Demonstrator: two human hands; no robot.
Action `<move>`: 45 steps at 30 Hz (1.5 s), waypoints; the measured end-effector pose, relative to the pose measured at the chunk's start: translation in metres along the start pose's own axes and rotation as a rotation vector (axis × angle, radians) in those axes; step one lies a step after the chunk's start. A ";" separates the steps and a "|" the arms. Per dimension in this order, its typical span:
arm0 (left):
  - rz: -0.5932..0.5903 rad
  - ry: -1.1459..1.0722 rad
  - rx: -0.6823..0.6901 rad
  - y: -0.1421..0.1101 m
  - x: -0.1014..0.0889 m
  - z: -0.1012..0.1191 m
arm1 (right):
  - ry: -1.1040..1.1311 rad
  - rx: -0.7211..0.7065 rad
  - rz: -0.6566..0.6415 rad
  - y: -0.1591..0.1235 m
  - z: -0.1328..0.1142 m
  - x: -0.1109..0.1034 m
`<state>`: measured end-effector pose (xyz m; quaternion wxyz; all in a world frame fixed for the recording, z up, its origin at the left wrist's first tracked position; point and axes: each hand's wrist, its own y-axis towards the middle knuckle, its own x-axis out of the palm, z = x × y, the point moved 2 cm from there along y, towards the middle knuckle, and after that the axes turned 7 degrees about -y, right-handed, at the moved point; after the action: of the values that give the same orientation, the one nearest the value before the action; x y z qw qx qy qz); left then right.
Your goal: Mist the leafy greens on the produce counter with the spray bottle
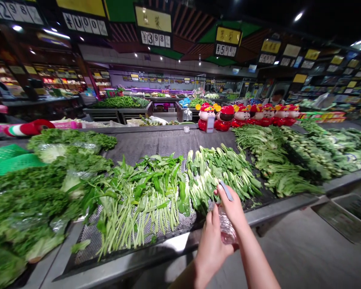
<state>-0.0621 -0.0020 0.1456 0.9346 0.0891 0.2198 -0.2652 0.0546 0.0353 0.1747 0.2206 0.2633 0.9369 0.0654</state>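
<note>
A clear spray bottle (pixel 226 229) with a ridged body and a grey top is held in front of the vegetable shelf, over its front edge. My left hand (pixel 211 237) is wrapped round the bottle's body from the left. My right hand (pixel 231 205) closes round its upper part, with the thumb by the grey top; some fingers are hidden. Just beyond the hands lies a bunch of leafy greens with pale stems (pixel 224 170). To their left, long-stemmed greens (pixel 144 196) are spread on a black mesh mat (pixel 156 143).
Curly lettuce (pixel 27 188) in clear wrap and a green net (pixel 13 158) lie at the left. More greens (pixel 267 156) are heaped at the right. Red figurines (pixel 224 116) line the back ledge. A metal rim (pixel 276 210) runs along the front; a crate (pixel 345 216) sits lower right.
</note>
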 end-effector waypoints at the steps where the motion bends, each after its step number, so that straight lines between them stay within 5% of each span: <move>1: -0.014 0.002 0.001 0.000 0.001 0.001 | 0.000 0.011 0.014 -0.001 0.002 -0.003; 26: -0.204 -0.001 0.062 -0.009 0.060 -0.005 | -0.161 0.129 0.180 -0.035 0.051 -0.051; 35: -0.248 -0.020 0.053 -0.011 0.059 -0.005 | -0.088 0.176 0.180 -0.038 0.069 -0.049; 45: -0.228 -0.079 0.050 -0.025 0.059 -0.015 | -0.196 0.182 0.120 -0.053 0.060 -0.040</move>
<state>-0.0358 -0.0461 0.1035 0.9037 0.0763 0.1851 -0.3785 0.0877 -0.0310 0.1233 0.2817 0.3428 0.8956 -0.0330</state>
